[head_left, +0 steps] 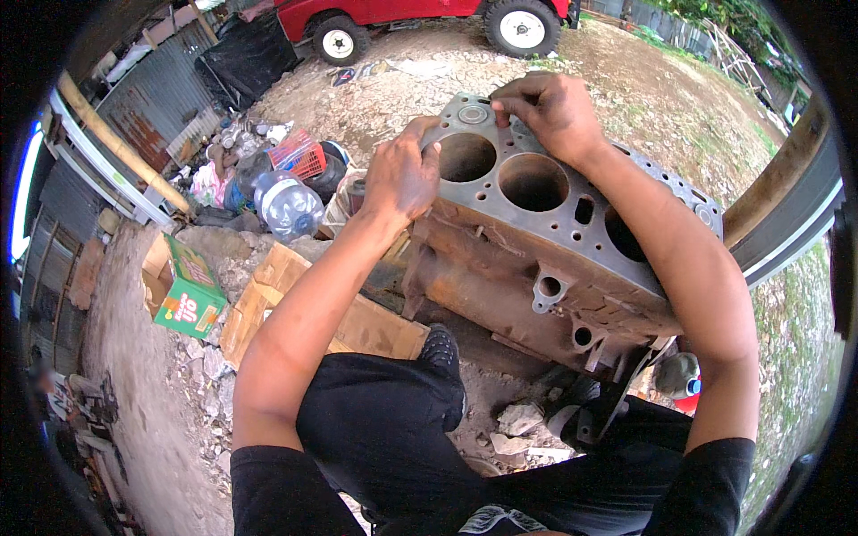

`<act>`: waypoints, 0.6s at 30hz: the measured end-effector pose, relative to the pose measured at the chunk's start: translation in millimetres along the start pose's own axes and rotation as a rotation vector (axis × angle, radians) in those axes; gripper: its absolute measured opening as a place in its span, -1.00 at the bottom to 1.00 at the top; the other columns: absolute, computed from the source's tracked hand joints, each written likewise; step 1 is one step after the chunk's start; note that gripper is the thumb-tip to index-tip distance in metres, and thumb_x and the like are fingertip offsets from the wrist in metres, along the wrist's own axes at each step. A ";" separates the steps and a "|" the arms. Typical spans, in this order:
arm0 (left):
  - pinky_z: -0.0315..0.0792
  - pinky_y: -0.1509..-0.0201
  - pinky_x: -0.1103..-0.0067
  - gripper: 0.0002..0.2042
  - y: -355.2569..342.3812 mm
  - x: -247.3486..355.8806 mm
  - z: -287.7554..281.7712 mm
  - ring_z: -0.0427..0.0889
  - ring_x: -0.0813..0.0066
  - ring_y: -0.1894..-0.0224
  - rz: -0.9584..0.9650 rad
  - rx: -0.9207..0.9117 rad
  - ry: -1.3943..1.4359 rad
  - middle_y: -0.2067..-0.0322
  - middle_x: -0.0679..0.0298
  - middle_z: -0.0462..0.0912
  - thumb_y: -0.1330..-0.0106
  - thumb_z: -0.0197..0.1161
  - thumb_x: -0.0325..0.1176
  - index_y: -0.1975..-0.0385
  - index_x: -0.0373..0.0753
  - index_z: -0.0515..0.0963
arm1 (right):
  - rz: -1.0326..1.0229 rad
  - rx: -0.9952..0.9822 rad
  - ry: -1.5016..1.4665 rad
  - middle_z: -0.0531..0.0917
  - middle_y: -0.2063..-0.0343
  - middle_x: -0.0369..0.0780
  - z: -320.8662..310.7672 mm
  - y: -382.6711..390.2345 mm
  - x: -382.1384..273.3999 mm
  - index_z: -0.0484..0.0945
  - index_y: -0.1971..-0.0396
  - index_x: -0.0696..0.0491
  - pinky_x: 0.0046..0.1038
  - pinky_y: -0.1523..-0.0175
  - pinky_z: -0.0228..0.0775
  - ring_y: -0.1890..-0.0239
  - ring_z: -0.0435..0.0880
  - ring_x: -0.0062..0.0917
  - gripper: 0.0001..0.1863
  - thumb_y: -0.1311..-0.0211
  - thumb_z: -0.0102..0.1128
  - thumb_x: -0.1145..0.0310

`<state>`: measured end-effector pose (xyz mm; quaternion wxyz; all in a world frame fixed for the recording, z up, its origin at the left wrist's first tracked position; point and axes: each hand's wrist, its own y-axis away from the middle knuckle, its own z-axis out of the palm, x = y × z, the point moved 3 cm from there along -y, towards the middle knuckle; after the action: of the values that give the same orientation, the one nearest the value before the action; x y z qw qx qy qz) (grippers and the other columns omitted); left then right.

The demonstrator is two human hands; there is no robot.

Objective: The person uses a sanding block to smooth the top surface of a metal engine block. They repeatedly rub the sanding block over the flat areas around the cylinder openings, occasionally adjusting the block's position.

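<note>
A rusty engine block (474, 268) stands in front of me, its flat grey top face turned up with large round cylinder bores and several small holes. My left hand (402, 174) is closed around the block's left end, thumb at the top edge beside the nearest bore. Over the far left part of the top face is my right hand (550, 112). Its fingers are bent and pinched down close to the surface, beside a round plug (473, 114). Whatever sits between those fingertips, if anything, is hidden. My right forearm covers part of the top face.
Left of the block lie a flattened cardboard box (380, 329), a green carton (189, 286) and a large clear plastic bottle (288, 204) among rubbish. Stones (521, 417) lie below it. A red vehicle (402, 12) stands beyond, and a wooden post (778, 170) rises at right.
</note>
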<state>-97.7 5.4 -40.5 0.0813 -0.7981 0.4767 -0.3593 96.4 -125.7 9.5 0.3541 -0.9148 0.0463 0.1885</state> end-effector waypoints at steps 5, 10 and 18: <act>0.51 -0.25 0.15 -0.64 -0.6 5.3 -1.0 0.68 -0.19 -0.14 -0.013 -0.014 0.004 -0.06 -0.15 0.72 -0.47 0.19 -0.30 -0.21 -0.24 0.57 | 0.008 -0.051 0.108 0.84 0.33 -0.18 2.8 1.8 3.9 0.86 0.20 -0.02 -0.37 0.15 0.64 0.35 0.82 -0.37 -0.85 -0.31 0.41 0.32; 0.56 -0.12 0.12 -0.69 -1.1 6.1 -1.8 0.74 -0.24 0.03 0.101 0.065 -0.017 0.16 -0.25 0.75 -0.47 0.15 -0.41 -0.15 -0.31 0.56 | 0.061 -0.026 0.050 0.84 0.35 -0.21 2.8 0.6 5.9 0.86 0.24 -0.04 -0.37 0.16 0.64 0.35 0.83 -0.41 -0.85 -0.29 0.44 0.26; 0.50 -0.26 0.15 -0.64 1.9 6.5 -2.8 0.66 -0.22 -0.15 -0.025 -0.020 0.006 -0.07 -0.16 0.70 -0.48 0.15 -0.29 -0.21 -0.22 0.57 | 0.056 -0.002 -0.012 0.83 0.44 -0.24 2.8 1.2 2.1 0.85 0.39 -0.01 -0.40 0.25 0.60 0.48 0.76 -0.50 -0.84 -0.31 0.43 0.25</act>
<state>-99.0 -0.3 -36.1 0.0672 -0.8038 0.4703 -0.3579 97.3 -124.6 6.1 0.3480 -0.9124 0.0693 0.2040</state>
